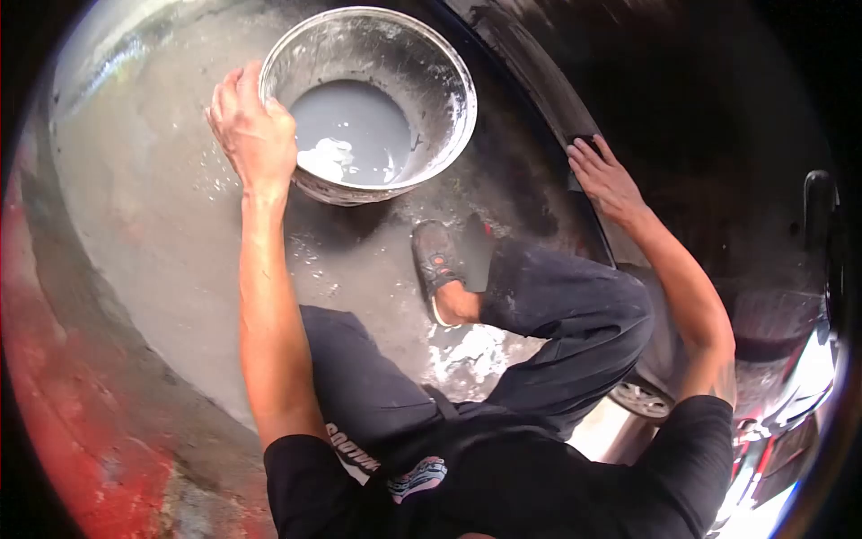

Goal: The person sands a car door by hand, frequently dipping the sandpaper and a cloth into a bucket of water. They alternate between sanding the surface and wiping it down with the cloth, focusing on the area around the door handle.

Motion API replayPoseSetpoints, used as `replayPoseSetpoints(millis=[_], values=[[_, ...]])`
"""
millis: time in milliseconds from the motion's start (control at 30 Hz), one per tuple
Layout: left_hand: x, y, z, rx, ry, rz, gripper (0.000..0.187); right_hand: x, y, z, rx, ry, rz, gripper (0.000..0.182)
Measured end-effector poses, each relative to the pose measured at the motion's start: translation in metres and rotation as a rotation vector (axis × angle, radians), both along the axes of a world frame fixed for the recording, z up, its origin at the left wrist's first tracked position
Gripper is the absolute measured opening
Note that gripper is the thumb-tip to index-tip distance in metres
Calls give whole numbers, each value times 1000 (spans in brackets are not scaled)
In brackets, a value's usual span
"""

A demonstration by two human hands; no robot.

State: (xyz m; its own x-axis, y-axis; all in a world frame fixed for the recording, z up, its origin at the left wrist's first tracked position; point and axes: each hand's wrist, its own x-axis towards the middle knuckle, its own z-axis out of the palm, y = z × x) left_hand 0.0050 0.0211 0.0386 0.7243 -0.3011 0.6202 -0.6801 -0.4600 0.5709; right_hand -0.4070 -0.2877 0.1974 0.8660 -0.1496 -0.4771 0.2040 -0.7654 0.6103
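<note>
At the left rim of a round bucket (431,108), my left hand (254,130) is closed, with its fingers curled by the edge. Cloudy grey water (359,121) lies in the bucket, and its walls are smeared with pale residue. Stretched out to the right, my right hand (609,180) presses a small dark sheet, which looks like sandpaper (585,142), against the lower edge of a dark car body panel (543,90). The fingers lie nearly flat over the sheet and hide most of it.
My bent leg and shoe (437,260) are between the bucket and the car. Wet splashes mark the grey concrete floor (162,180). Red staining (99,431) covers the floor at lower left. A wheel (642,400) shows behind my right elbow.
</note>
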Motion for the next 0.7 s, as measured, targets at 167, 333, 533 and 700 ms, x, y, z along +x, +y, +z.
replayPoseSetpoints(millis=[167, 333, 533, 700], values=[[-24, -27, 29, 347, -81, -502, 42, 23, 69, 20, 243, -414, -250, 62], [-23, -76, 27, 1006, 250, -801, 47, 73, 97, -9, 790, -834, -313, 58], [6, -106, -39, 1370, 323, -740, 72, 184, 113, -93, 860, -1011, -372, 46], [12, -125, -62, 1461, 424, -941, 101, 213, 132, -122, 800, -964, -708, 35]])
